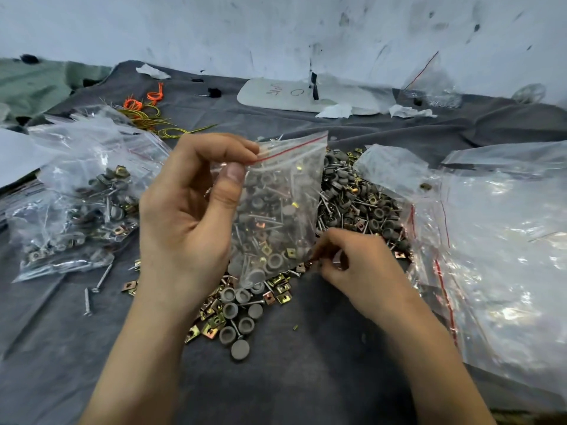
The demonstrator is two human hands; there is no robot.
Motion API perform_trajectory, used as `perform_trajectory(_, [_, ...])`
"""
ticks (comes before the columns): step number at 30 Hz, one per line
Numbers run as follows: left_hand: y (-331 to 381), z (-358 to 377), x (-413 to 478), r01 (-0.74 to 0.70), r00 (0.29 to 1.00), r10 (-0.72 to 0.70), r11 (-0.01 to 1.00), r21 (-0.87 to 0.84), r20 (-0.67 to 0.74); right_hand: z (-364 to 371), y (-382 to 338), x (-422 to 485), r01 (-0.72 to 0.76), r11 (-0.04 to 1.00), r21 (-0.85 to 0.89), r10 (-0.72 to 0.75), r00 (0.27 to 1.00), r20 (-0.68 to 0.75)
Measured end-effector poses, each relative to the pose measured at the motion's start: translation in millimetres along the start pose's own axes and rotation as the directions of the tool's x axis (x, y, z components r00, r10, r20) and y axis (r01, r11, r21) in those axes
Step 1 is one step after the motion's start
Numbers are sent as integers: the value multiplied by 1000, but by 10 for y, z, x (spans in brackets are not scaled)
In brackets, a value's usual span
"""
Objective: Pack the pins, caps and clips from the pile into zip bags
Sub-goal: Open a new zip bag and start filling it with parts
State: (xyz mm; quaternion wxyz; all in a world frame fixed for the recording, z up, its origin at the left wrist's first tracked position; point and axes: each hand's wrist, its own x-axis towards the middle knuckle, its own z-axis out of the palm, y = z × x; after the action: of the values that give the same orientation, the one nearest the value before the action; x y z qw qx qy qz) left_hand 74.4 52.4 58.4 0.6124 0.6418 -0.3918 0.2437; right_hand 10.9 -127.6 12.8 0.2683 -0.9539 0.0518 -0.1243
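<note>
Zip bag (276,210), part-filled with pins, caps and clips, hangs above the pile (362,207) on the grey cloth (306,378). The left hand (184,216) has its grip pinched on the bag's red-striped top edge. The right hand (352,265) has its grip curled, pinching clips (310,263) by the bag's lower corner.

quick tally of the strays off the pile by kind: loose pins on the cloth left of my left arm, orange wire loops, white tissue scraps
loose pins: 2
orange wire loops: 2
white tissue scraps: 3
total: 7
</note>
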Motion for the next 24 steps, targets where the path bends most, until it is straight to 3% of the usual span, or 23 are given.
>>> perform_trajectory(2, [13,9,0,-10,998,10,1000,-11,65,-145,-2,-45,8,971,240,31,986,-161])
perform_trajectory(4, [37,22,-2,-28,982,30,1000,-12,185,-335,-52,-117,153,869,471,43,924,-379])
perform_trajectory(7, [92,86,-9,-64,944,59,998,6,325,-572,-225,-240,411,788,458,-51,786,-617])
perform_trajectory(10, [130,150,-34,-71,925,76,997,-28,372,-616,-356,-300,445,819,361,-136,762,-633])
perform_trajectory(13, [125,163,-55,-22,923,50,997,-76,382,-588,-382,-287,386,874,295,-162,804,-572])
perform_trajectory(18, [124,182,-67,9,936,33,993,-116,351,-660,-335,-308,403,826,395,-132,818,-560])
perform_trajectory(21, [121,176,-61,17,941,24,993,-117,337,-625,-259,-259,383,775,502,4,793,-610])
perform_trajectory(24, [107,159,-56,0,943,30,996,-91,330,-474,-122,-148,227,746,625,177,838,-516])
